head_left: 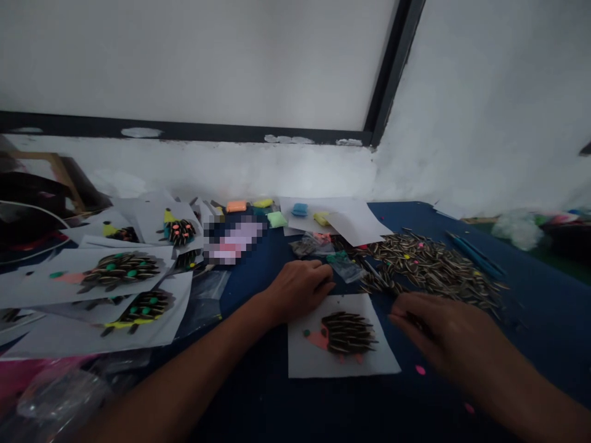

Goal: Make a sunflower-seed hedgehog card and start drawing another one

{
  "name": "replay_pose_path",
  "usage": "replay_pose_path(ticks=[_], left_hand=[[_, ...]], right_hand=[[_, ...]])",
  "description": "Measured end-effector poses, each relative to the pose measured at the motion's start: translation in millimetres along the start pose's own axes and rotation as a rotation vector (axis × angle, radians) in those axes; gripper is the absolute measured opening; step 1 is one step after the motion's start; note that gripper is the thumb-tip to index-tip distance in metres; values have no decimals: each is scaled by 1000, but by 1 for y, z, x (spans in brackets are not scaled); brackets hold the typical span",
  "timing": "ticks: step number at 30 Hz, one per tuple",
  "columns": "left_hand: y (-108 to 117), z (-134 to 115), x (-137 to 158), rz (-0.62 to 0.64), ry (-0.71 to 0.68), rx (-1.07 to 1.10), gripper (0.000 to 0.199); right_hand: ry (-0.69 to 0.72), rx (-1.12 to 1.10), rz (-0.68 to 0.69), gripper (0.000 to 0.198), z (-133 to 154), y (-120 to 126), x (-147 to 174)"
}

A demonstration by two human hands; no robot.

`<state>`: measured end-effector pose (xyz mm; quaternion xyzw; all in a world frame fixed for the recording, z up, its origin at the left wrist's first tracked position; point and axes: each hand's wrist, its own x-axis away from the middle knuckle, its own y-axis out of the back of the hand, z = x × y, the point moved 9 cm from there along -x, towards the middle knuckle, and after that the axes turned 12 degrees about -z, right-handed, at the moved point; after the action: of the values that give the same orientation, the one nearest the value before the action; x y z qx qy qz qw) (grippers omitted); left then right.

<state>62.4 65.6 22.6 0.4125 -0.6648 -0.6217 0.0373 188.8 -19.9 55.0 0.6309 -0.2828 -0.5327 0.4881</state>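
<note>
A white paper sheet (300,363) lies before me, bearing a hedgehog (351,332) with a pink face, a green nose and spines of striped sunflower seeds. My left hand (302,284) rests at the sheet's upper left edge, its fingers curled under; whatever they may hold is hidden. To the right of the sheet, my right hand (429,323) has its thumb and fingers pinched together, and I cannot make out what is between them. Just beyond it spreads a pile of sunflower seeds (443,271). A small plastic bag with green material (344,266) lies beyond my left hand.
Several sheets with seed hedgehogs (122,269) overlap on the left. Packets of coloured clay (237,207) and loose white paper (355,218) lie at the back by the wall. A blue pen-like tool (478,255) is beside the seeds. Crumpled clear plastic (62,394) sits front left.
</note>
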Motion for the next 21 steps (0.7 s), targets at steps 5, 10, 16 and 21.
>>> replay_pose_path(ticks=[5, 10, 16, 21], left_hand=[[-3, 1, -1, -11, -3, -7, 24], [-1, 2, 0, -16, 13, 48, 19], [4, 5, 0, 35, 72, 147, 19], [5, 4, 0, 104, 100, 197, 19]], right_hand=[[-9, 17, -8, 23, -12, -8, -2], [-46, 34, 57, 22, -17, -16, -3], [-29, -8, 108, 23, -13, -24, -4], [-34, -65, 158, 27, -10, -33, -4]])
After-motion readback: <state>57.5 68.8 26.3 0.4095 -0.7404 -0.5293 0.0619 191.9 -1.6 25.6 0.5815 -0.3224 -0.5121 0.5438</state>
